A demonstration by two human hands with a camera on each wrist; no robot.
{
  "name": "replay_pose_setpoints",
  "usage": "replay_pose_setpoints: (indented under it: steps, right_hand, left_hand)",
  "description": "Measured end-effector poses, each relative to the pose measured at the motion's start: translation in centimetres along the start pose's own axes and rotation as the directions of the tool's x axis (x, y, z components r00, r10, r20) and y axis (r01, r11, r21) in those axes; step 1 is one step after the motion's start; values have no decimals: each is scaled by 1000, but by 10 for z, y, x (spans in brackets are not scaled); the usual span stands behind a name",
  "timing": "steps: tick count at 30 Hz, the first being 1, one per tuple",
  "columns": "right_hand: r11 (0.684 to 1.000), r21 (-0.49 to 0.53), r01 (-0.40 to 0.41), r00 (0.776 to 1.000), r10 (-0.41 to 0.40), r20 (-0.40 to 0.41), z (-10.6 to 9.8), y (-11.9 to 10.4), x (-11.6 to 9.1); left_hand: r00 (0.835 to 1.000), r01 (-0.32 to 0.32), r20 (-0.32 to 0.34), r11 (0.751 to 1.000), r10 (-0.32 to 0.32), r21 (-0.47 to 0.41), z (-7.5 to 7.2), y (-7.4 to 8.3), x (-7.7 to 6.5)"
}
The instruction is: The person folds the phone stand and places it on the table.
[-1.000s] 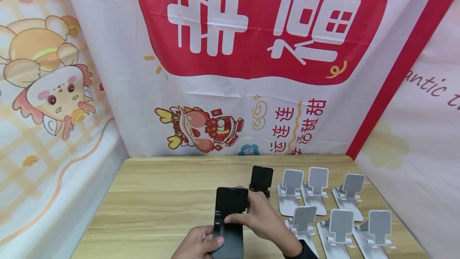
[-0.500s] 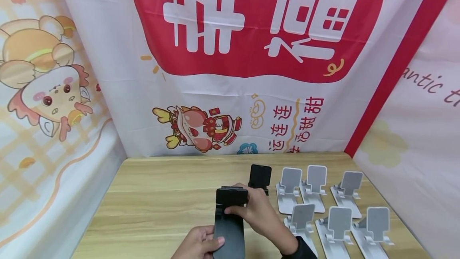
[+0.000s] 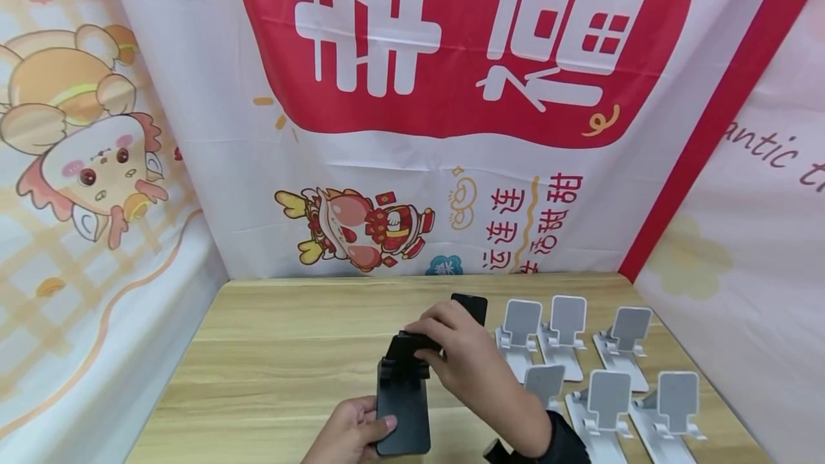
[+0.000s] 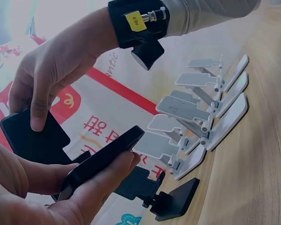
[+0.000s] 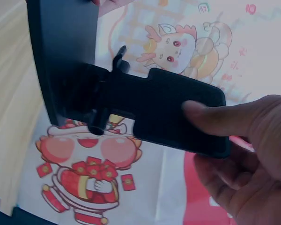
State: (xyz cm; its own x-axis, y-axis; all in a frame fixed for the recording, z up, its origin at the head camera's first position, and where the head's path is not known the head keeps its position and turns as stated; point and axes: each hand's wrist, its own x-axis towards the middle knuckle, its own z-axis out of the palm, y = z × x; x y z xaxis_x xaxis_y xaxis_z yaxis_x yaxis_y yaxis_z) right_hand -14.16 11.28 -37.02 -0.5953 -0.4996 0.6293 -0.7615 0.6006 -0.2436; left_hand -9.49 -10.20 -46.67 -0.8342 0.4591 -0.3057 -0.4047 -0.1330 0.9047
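A black folding phone stand (image 3: 403, 407) is held up between both hands over the table's front half. My left hand (image 3: 353, 429) grips the flat base by its left edge, thumb on top. With thumb and fingers, my right hand (image 3: 460, 349) pinches the stand's back plate (image 5: 178, 112), which is swung up at an angle from the base. Small support hooks (image 5: 119, 61) stick out near the hinge in the right wrist view. Behind the right hand, a second black phone stand (image 3: 473, 306) stands on the table, partly hidden; the left wrist view shows its base (image 4: 178, 201).
Several white phone stands with grey pads (image 3: 609, 403) stand in two rows on the right of the wooden table (image 3: 271, 349). Printed cloth (image 3: 374, 156) hangs behind the table and on both sides. A wrist camera (image 4: 147, 51) sits on the right forearm.
The right hand has moved up and forward, lifting the back plate away from the base, where it lay nearly flat. The left hand keeps its grip and has shifted slightly.
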Motion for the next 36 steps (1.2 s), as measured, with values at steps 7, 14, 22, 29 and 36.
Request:
replay_pose_setpoints:
  steps: [7, 14, 22, 29, 36]
  right_hand:
    - [995, -101, -1, 993, -11, -119, 6, -8, -2]
    - [993, -113, 21, 974, -46, -222, 11, -15, -6]
    - [972, -185, 146, 928, -199, -316, 25, -24, -13]
    - [845, -382, 374, 784, -508, -356, 52, -28, -26]
    - [768, -458, 448, 729, -610, -310, 55, -28, -32]
  left_hand:
    - [1000, 12, -28, 1000, -12, 4, 1, 4, 1]
    - [999, 12, -47, 999, -10, 36, -2, 7, 1]
    - [998, -30, -61, 999, 32, 38, -6, 13, 1]
    - [987, -145, -85, 986, 138, -79, -6, 26, 0]
    - [980, -186, -79, 980, 181, -66, -8, 37, -4]
